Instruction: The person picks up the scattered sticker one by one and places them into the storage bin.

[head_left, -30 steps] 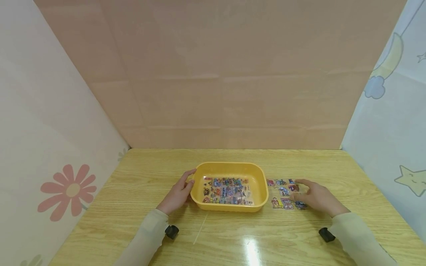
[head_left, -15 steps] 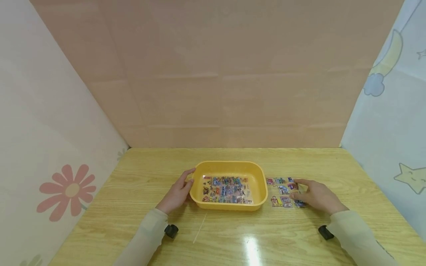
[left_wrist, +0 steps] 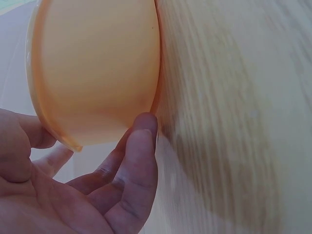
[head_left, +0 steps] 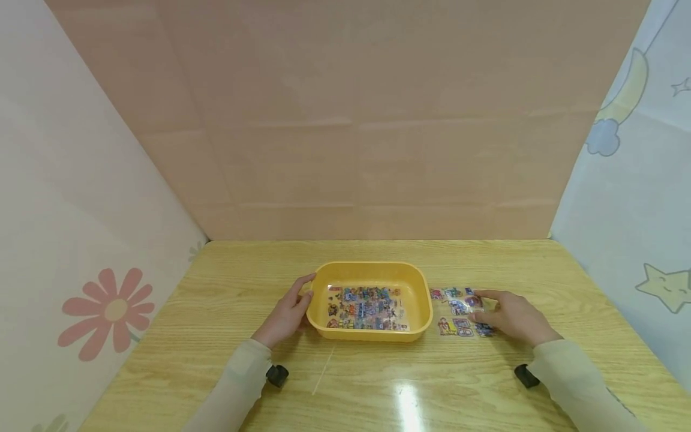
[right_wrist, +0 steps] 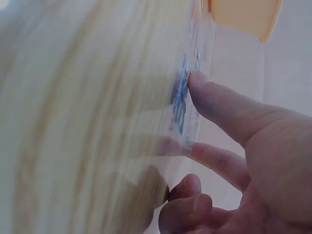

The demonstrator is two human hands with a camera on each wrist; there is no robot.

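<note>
A yellow plastic basin [head_left: 369, 337] stands on the wooden table. My left hand [head_left: 283, 318] grips its left end; in the left wrist view the thumb and fingers [left_wrist: 141, 161] meet the rim and the lower wall. Printed sticker sheets [head_left: 367, 309] lie flat inside the basin. Just right of it, a clear sticker sheet [head_left: 453, 308] with colourful cartoon figures lies on the table. At that sheet's right edge, my right hand [head_left: 518, 318] pinches it between thumb [right_wrist: 214, 97] and forefinger; the other fingers curl below. The palm side hides part of the sheet's right end.
The wood-grain table [head_left: 345, 384] reaches back to a plain beige wall panel [head_left: 353, 150]. White panels printed with a flower [head_left: 116, 309] and a star [head_left: 666, 288] close off the left and right sides. Both wrists carry a black strap piece [head_left: 277, 376].
The right end of the clear sticker sheet bends slightly under my right thumb and forefinger. The basin and my left hand keep their places; the head view drifts a little.
</note>
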